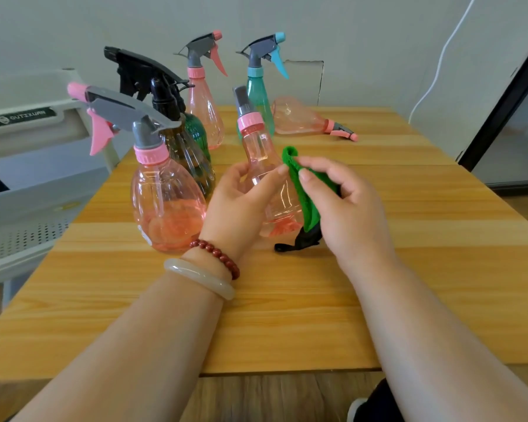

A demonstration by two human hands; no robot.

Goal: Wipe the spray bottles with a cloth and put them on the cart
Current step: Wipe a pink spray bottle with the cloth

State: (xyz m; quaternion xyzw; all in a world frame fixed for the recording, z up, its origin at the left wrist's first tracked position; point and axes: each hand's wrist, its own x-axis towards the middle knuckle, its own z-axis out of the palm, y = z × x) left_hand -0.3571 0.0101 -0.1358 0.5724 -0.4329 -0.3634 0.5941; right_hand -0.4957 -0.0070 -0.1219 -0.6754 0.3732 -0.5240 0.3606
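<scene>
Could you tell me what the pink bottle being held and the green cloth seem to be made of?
The pink see-through spray bottle looks like glossy thin plastic: light glints on it and fingers show through. The green folded cloth looks like soft, matte knit or microfibre; its nubby texture suggests so.

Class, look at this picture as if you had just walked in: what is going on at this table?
A person is wiping a pink spray bottle. The left hand holds it upright on the wooden table, while the right hand presses a green cloth against its side. Several other spray bottles stand nearby, pink, teal and dark ones, and one pink bottle lies on its side at the back. A pale cart sits to the left; no bottle shows on it.
</scene>
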